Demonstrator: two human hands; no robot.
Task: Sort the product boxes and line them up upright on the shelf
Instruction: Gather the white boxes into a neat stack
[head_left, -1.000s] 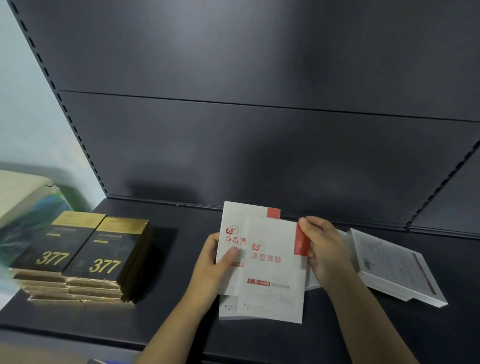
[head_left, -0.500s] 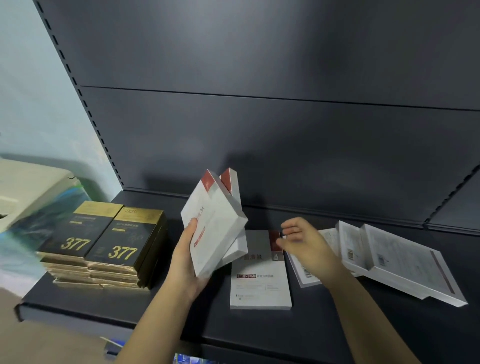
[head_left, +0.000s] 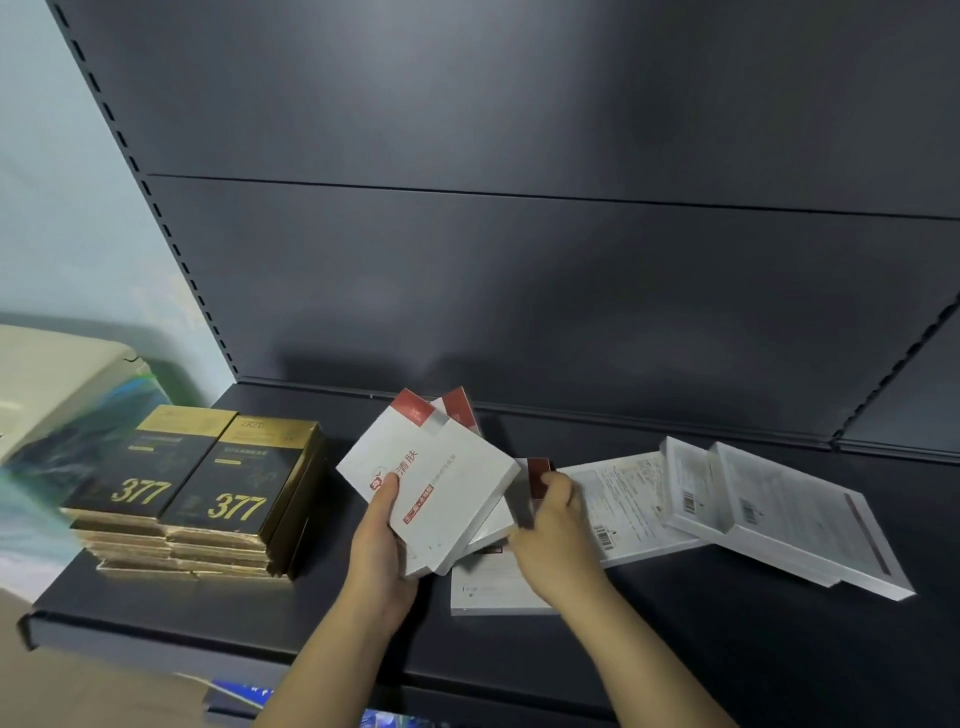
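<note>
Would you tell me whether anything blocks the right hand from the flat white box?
Nothing visible: the right hand grips the flat white box at its red end; the left hand holds two boxes over its left side.

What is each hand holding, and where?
Two white boxes in left hand, by their lower-left edge; right hand pinches red end of flat box.

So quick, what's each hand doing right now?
Left hand: holds two white boxes.
Right hand: grips the flat white box lying on the shelf.
</note>
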